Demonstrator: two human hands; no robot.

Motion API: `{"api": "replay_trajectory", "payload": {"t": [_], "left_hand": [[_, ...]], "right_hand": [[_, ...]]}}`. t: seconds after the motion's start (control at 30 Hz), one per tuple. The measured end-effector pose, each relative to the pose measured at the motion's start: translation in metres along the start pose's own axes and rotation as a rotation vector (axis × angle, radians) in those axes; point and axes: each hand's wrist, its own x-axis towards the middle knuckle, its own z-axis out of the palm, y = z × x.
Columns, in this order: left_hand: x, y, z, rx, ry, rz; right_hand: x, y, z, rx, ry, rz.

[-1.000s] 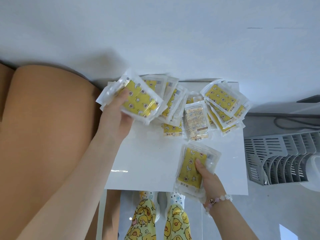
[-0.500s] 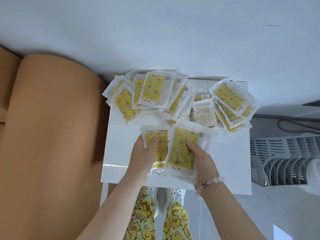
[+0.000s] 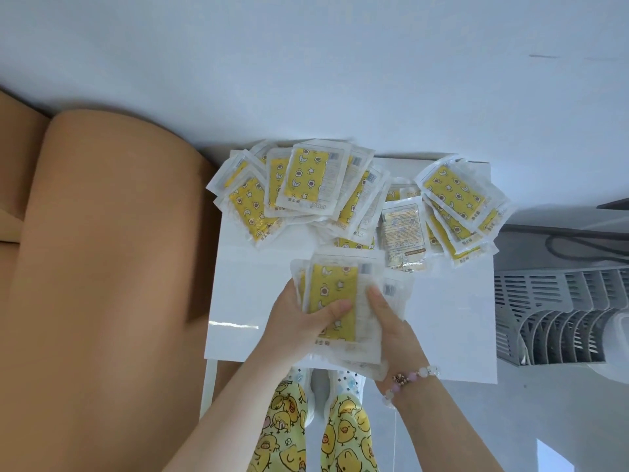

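Above the near half of a small white table [image 3: 452,321], both hands hold a stack of clear packets with yellow cartoon-print pads [image 3: 335,287]. My left hand [image 3: 303,321] grips the stack's left side with the thumb across the top packet. My right hand [image 3: 391,325], with a bead bracelet at the wrist, grips the right side, thumb on top. More of the same packets lie fanned in a pile [image 3: 306,189] at the table's far left and in another pile [image 3: 456,206] at the far right. One packet [image 3: 403,233] lies back side up between them.
A tan sofa [image 3: 102,267] stands against the table's left side. A grey slatted plastic rack [image 3: 561,318] sits to the right on the floor, with a dark cable [image 3: 578,247] behind it. My legs in yellow duck-print trousers [image 3: 340,434] show below the table's near edge.
My left hand left the far-left pile with a packet and came to the near middle. The right hand brought its packet leftward, and both packets are now stacked and held by both hands.
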Motion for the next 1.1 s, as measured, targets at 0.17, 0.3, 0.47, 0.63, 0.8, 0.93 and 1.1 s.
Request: {"api": "replay_trajectory", "payload": {"t": [0.17,0.3,0.47,0.63,0.8,0.93,1.1], "left_hand": [[-0.029,0.010,-0.024,-0.173,0.067,-0.045],[-0.072,0.028,-0.043,-0.326,0.147,-0.024],[-0.141,0.043,-0.090,-0.542,0.321,-0.007],[-0.226,0.021,-0.143,-0.762,0.506,-0.001],[-0.301,-0.021,-0.184,-0.912,0.750,-0.063],[-0.353,-0.060,-0.212,-1.049,0.867,-0.062],[-0.420,-0.133,-0.236,-1.145,0.988,-0.026]], "right_hand": [[-0.030,-0.018,0.007,-0.107,0.026,-0.063],[-0.066,-0.039,0.039,-0.301,-0.024,-0.112],[-0.106,-0.049,0.115,-0.563,-0.141,-0.117],[-0.150,-0.017,0.199,-0.888,-0.318,-0.032],[-0.192,0.044,0.267,-1.162,-0.486,-0.004],[-0.225,0.117,0.296,-1.418,-0.560,0.016],[-0.268,0.222,0.300,-1.625,-0.617,0.023]]}}
